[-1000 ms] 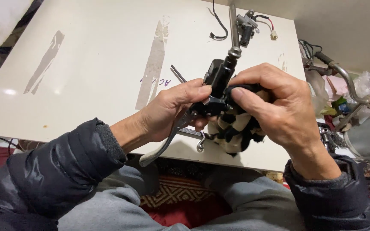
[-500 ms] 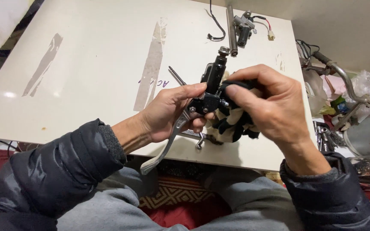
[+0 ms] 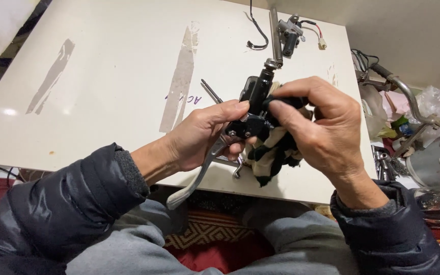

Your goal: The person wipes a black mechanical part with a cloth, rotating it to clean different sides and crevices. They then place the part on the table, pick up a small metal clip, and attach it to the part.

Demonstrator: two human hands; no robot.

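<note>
Brake lever assembly (image 3: 253, 109) gripped by left hand (image 3: 199, 137); right hand (image 3: 322, 132) presses striped rag (image 3: 271, 153), hiding assembly's far side.

The brake lever assembly (image 3: 253, 109) has a black, faintly glossy metal body and a bare silvery metal lever blade (image 3: 199, 170), smooth and dully shining. The rag (image 3: 276, 153) against it is soft knitted cloth, striped black and cream, matt. The table (image 3: 113, 66) is smooth, glossy white, with strips of dull tape residue. The jacket sleeves (image 3: 62, 198) are shiny dark synthetic cloth.
</note>
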